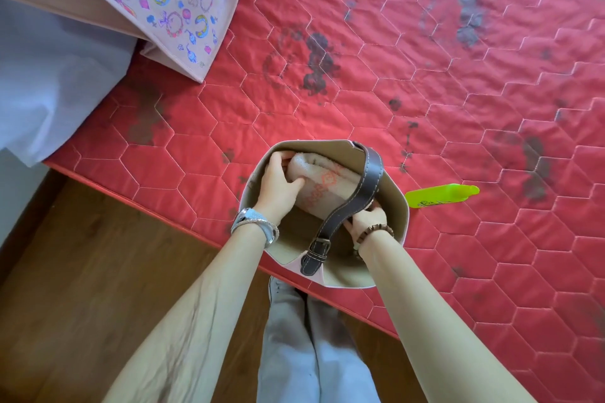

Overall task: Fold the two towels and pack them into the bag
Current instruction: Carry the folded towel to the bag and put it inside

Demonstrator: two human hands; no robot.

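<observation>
The left hand (281, 180) and right hand (366, 218) grip opposite ends of a folded towel (322, 181) already inside the bag (394, 206) on the bed (425, 75), so packing seems well along, though no second towel shows.

- A silver-cased watch (247, 216) on a pale strap circles my left wrist, just behind my left hand (281, 180).
- A glittering silver bangle (269, 228) sits beside the watch, on the forearm side.
- A bracelet (372, 232) of brown wooden beads rings my right wrist, behind my right hand (366, 220).
- Both forearms are bare.
- Loose, pale grey-blue trousers (311, 353) cover my legs.
</observation>
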